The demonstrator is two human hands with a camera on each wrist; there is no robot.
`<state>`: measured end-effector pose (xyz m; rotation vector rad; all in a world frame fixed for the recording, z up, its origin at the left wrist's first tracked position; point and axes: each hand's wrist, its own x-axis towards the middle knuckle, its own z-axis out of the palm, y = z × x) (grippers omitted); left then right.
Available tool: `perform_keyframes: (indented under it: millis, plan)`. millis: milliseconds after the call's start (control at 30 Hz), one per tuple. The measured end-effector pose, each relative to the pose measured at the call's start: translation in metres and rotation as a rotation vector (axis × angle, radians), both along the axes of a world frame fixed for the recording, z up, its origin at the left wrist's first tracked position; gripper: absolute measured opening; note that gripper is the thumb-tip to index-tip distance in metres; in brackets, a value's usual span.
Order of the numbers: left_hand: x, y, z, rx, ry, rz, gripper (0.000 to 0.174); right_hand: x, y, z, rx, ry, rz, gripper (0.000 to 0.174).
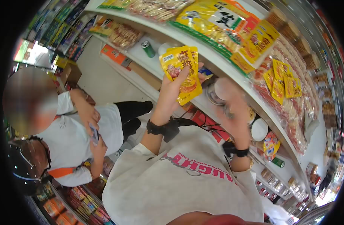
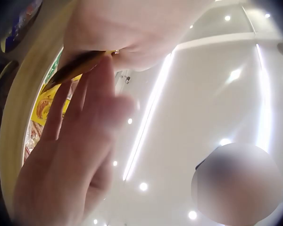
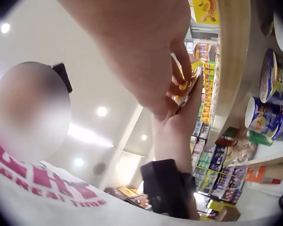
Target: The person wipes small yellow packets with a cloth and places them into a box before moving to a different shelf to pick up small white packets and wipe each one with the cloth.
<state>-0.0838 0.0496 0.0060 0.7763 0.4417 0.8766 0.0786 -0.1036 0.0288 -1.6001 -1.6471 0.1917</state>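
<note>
Yellow snack packets (image 1: 190, 84), stacked at least two deep, are in my left hand (image 1: 171, 92), the thumb across the front one. In the left wrist view their dark edge (image 2: 80, 68) shows under that hand. To the right in the head view, my right hand (image 1: 234, 107) is blurred in front of the shelf and holds nothing visible. Its fingers look straight in the left wrist view, where the right hand (image 2: 70, 150) reaches up toward the packets. More small yellow packets (image 1: 279, 80) lie on bagged goods on the upper shelf, right of a larger yellow pouch (image 1: 256, 43).
The white shelf edge (image 1: 162, 26) runs across in front of me, with a green can (image 1: 148, 48) and several tubs (image 1: 259, 129) on the level below. A person in a white shirt (image 1: 85, 127) stands close on the left, holding a phone (image 1: 94, 134).
</note>
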Motion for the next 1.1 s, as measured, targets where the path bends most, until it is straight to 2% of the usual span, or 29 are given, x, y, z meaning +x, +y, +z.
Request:
perform_keyframes:
  millis: [33, 67, 100, 167, 233, 267, 333, 433, 500, 600, 700, 733, 800, 833, 867, 900, 967, 1000, 1033, 1067, 1100]
  plan:
    - [-0.007, 0.002, -0.003, 0.025, 0.013, 0.036, 0.039, 0.018, -0.005, 0.008, -0.068, -0.064, -0.224, 0.051]
    - [-0.013, 0.002, 0.001, 0.004, 0.018, 0.085, 0.036, 0.045, -0.006, 0.003, 0.088, -0.015, -0.371, 0.057]
    - [-0.018, 0.005, -0.002, 0.017, 0.018, 0.111, 0.036, 0.071, -0.014, 0.005, 0.065, -0.036, -0.533, 0.059]
    - [-0.027, 0.007, -0.01, 0.04, 0.021, 0.172, 0.034, 0.103, -0.029, 0.004, 0.083, -0.159, -0.6, 0.059]
    - [-0.033, 0.005, -0.005, 0.043, 0.043, 0.234, 0.03, 0.135, -0.055, -0.01, -0.092, -0.098, -0.553, 0.056]
    - [-0.036, 0.004, -0.004, 0.037, 0.047, 0.248, 0.03, 0.136, -0.056, -0.014, -0.1, -0.145, -0.518, 0.054]
    - [-0.039, 0.002, -0.005, 0.046, 0.065, 0.243, 0.03, 0.14, -0.065, -0.017, -0.124, -0.252, -0.495, 0.049]
    - [-0.044, 0.002, -0.011, -0.068, 0.078, 0.209, 0.03, 0.159, -0.075, -0.034, -0.088, -0.319, -0.531, 0.04]
    - [-0.044, 0.005, 0.0, -0.054, 0.035, 0.168, 0.034, 0.161, -0.076, -0.031, -0.037, -0.316, -0.515, 0.035]
    - [-0.044, 0.009, -0.006, -0.059, 0.059, 0.074, 0.052, 0.148, -0.066, -0.022, 0.156, -0.203, -0.638, 0.031]
    - [-0.038, 0.012, -0.009, -0.093, 0.013, 0.004, 0.061, 0.128, -0.06, -0.013, 0.418, 0.149, -1.064, 0.026]
    - [-0.036, 0.012, -0.01, -0.118, 0.0, -0.015, 0.062, 0.115, -0.046, -0.009, 0.682, 0.31, -0.995, 0.024]
    - [-0.026, 0.009, -0.012, -0.175, -0.036, -0.08, 0.065, 0.084, -0.034, -0.008, 0.793, 0.34, -1.005, 0.022]
    - [-0.021, 0.006, -0.011, -0.167, -0.072, -0.122, 0.066, 0.064, -0.043, -0.017, 0.529, 0.192, -1.079, 0.017]
    - [-0.016, 0.003, -0.01, -0.163, -0.112, -0.176, 0.066, 0.041, -0.036, -0.028, 0.563, 0.077, -0.819, 0.018]
    - [-0.009, -0.003, -0.008, -0.162, -0.15, -0.234, 0.067, 0.026, -0.026, -0.023, 0.449, 0.137, -0.456, 0.028]
    - [0.003, -0.025, -0.006, -0.308, -0.281, -0.201, 0.065, -0.007, -0.004, -0.004, 0.176, 0.181, 0.097, 0.048]
    - [0.009, -0.026, -0.006, -0.304, -0.221, -0.193, 0.063, -0.018, 0.007, -0.007, 0.139, -0.067, 0.214, 0.05]
    - [0.015, -0.028, -0.006, -0.301, -0.161, -0.186, 0.062, -0.031, 0.012, -0.014, 0.146, -0.088, 0.164, 0.048]
    - [0.017, -0.023, -0.006, -0.211, 0.017, -0.185, 0.06, -0.039, 0.013, -0.019, 0.154, -0.103, 0.125, 0.045]
    - [0.017, -0.016, -0.006, -0.113, 0.193, -0.172, 0.057, -0.034, 0.009, -0.015, 0.134, 0.001, 0.134, 0.044]
